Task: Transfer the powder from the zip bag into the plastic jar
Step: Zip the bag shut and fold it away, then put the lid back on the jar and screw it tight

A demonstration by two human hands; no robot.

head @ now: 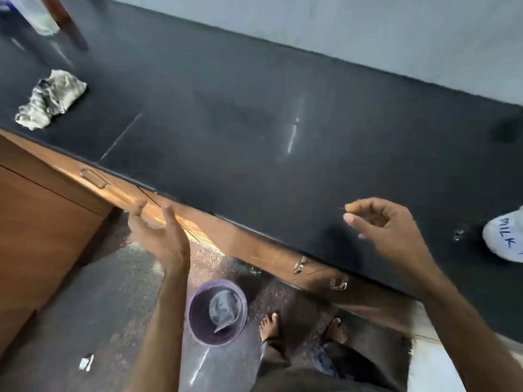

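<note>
A white bag (505, 236) with "MILK" handwritten on it lies on the black counter (254, 123) at the right edge, partly cut off by the frame. A blurred clear plastic container (36, 15) stands at the far left corner of the counter. My right hand (387, 224) hovers over the counter's near part, left of the bag, with its fingers loosely curled and nothing visible in them. Off the counter's front edge, my left hand (160, 233) is held with flat, extended fingers and holds nothing.
A crumpled grey cloth (49, 99) lies on the counter at the left. Wooden drawers with metal handles (93, 178) run under the counter edge. On the floor stands a purple bin (198, 329) with a grey scrap inside, beside my bare feet (268, 325).
</note>
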